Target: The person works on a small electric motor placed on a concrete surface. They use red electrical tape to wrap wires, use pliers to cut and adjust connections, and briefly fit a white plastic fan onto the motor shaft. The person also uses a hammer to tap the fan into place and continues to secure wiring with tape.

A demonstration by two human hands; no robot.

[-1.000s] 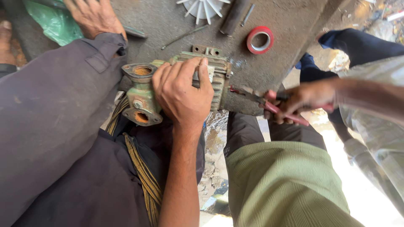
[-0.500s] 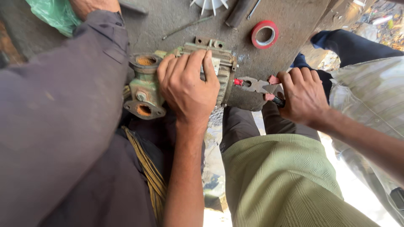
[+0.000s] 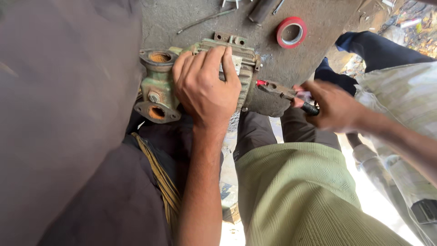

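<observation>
While the left hand is pressed flat on the heavy, rigid pump, pliers are gripped by the right hand.

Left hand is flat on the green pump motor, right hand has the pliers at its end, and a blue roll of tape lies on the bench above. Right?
Not quite: the roll of tape is red, not blue, as the head view shows. The rest holds: the left hand lies flat on the green pump motor, the right hand holds the pliers at its end, and the tape lies on the bench above.
</observation>
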